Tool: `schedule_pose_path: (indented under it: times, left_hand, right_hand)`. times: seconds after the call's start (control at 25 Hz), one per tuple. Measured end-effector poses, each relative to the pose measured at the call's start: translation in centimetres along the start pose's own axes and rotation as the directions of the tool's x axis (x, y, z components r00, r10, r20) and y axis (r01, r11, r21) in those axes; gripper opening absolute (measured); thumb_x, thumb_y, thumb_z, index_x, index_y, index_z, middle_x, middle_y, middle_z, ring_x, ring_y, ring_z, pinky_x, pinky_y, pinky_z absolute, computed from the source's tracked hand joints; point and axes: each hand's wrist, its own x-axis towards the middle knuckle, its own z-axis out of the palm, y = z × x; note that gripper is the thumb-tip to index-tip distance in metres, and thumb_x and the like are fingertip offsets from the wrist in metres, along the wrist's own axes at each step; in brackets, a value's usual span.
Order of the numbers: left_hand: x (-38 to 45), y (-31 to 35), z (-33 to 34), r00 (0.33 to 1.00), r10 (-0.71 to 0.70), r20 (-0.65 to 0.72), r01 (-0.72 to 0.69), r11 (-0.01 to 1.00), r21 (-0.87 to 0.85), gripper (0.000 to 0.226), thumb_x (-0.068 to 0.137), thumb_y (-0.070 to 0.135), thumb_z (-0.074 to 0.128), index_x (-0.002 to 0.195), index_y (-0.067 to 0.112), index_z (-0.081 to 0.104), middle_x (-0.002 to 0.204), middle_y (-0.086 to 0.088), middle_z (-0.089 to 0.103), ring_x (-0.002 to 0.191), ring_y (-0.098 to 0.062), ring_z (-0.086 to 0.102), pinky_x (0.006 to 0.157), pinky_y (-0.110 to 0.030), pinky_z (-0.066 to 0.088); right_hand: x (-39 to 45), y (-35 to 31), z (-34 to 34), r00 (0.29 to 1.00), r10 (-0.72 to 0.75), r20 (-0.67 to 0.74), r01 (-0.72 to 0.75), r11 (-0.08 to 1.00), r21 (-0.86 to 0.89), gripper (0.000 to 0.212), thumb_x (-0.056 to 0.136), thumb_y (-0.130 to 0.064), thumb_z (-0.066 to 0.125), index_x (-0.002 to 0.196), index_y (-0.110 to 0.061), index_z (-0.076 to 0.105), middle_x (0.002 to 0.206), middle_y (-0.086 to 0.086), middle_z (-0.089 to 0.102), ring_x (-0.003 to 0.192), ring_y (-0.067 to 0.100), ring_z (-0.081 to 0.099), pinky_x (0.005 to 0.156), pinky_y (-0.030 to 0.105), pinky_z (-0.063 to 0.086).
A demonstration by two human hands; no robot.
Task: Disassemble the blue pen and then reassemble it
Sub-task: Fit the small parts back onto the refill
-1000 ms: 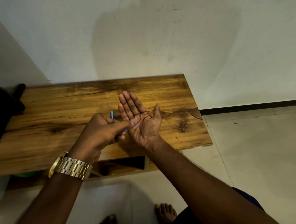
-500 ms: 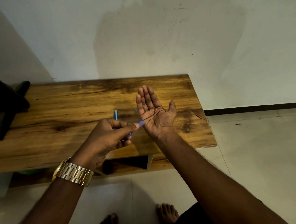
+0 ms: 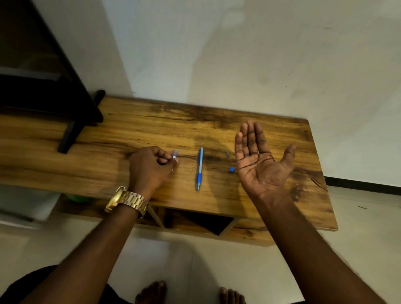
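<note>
A blue pen body [image 3: 199, 169] lies on the wooden table [image 3: 273, 209], pointing toward me, between my two hands. My left hand [image 3: 151, 166] rests on the table to the pen's left, fingers curled around a small pale blue pen part [image 3: 175, 155] that sticks out at the fingertips. My right hand [image 3: 260, 162] hovers palm up to the pen's right, fingers apart and holding nothing. A small blue piece [image 3: 232, 169] and a small grey piece [image 3: 227, 154] lie on the table just left of that palm.
A dark stand with a black foot [image 3: 68, 135] occupies the table's left end. A white wall rises behind the table. An open compartment [image 3: 198, 221] shows under the tabletop. A green object [image 3: 78, 198] sits below at left. My bare feet are on the tiled floor.
My hands have parted: the left one dropped to the table holding a small part, the right one swung right, still palm up. The view shifted left, so the pen body and small pieces show.
</note>
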Motion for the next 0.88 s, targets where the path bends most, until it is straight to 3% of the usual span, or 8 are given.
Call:
schedule_pose_path:
  times: [0.2,0.32,0.44,0.52,0.64,0.76,0.88]
  left_hand:
    - [0.4,-0.7,0.0,1.0,0.014,-0.025,-0.013,0.999,0.034,0.024,0.083,0.031,0.094,0.092,0.015,0.078,0.084,0.002,0.077,0.083,-0.018,0.078,0.072,-0.032,0.063]
    - [-0.1,-0.3,0.2,0.996,0.042,-0.075,-0.034,0.994,0.104,0.026,0.091,0.043,0.083,0.102,0.022,0.075,0.096,0.006,0.075,0.089,-0.016,0.073,0.074,-0.038,0.062]
    - [-1.7,1.9,1.0,0.967,0.229,-0.115,-0.231,0.973,0.0,0.015,0.096,0.045,0.078,0.104,0.033,0.074,0.1,0.016,0.075,0.082,-0.006,0.071,0.062,-0.022,0.054]
    - [-3.7,3.7,2.2,0.909,0.413,-0.06,-0.417,0.903,-0.105,0.009,0.096,0.04,0.079,0.102,0.035,0.075,0.1,0.02,0.077,0.079,-0.004,0.073,0.063,-0.013,0.052]
    - [-5.9,4.8,3.8,0.829,0.558,0.048,-0.552,0.828,-0.098,0.013,0.095,0.043,0.079,0.105,0.035,0.078,0.102,0.022,0.077,0.074,-0.004,0.073,0.066,-0.027,0.06]
    - [-6.5,4.9,4.6,0.843,0.532,0.073,-0.527,0.846,-0.086,0.027,0.092,0.057,0.072,0.111,0.039,0.078,0.105,0.023,0.078,0.073,-0.003,0.071,0.064,-0.036,0.062]
    - [-6.6,4.6,4.9,0.861,0.505,0.053,-0.504,0.863,-0.043,0.027,0.091,0.059,0.072,0.108,0.04,0.08,0.102,0.025,0.078,0.07,0.0,0.07,0.06,-0.034,0.062]
  right_hand:
    - [-0.1,0.1,0.4,1.0,0.024,-0.016,-0.024,1.0,0.003,0.093,0.098,-0.078,0.044,0.127,0.004,0.074,0.135,0.022,0.074,0.121,0.034,0.076,0.1,0.046,0.063]
    - [-0.2,0.2,0.7,1.0,0.016,-0.025,-0.016,1.0,-0.001,0.094,0.098,-0.078,0.044,0.135,0.004,0.068,0.138,0.024,0.072,0.122,0.034,0.075,0.104,0.046,0.059]
    - [-0.2,0.4,0.9,1.0,-0.003,0.005,0.003,1.0,-0.03,0.097,0.098,-0.08,0.042,0.144,0.003,0.061,0.144,0.024,0.068,0.129,0.034,0.071,0.109,0.046,0.055]
    - [-0.3,0.8,0.8,1.0,-0.006,0.029,0.007,0.999,-0.041,0.1,0.097,-0.081,0.041,0.148,0.003,0.058,0.147,0.025,0.066,0.135,0.036,0.067,0.114,0.047,0.052]
    - [-0.4,1.6,0.5,0.998,-0.001,0.069,0.005,0.999,-0.05,0.104,0.096,-0.083,0.039,0.155,0.001,0.051,0.15,0.024,0.064,0.141,0.037,0.063,0.119,0.049,0.046]
    - [-0.6,2.0,0.2,0.997,-0.002,0.08,0.008,0.997,-0.077,0.105,0.097,-0.085,0.036,0.158,-0.001,0.049,0.152,0.023,0.063,0.142,0.036,0.061,0.12,0.048,0.045]
    - [-0.6,2.0,0.2,0.997,-0.008,0.081,0.016,0.994,-0.107,0.103,0.098,-0.085,0.034,0.154,-0.001,0.053,0.15,0.022,0.064,0.14,0.035,0.063,0.118,0.047,0.048]
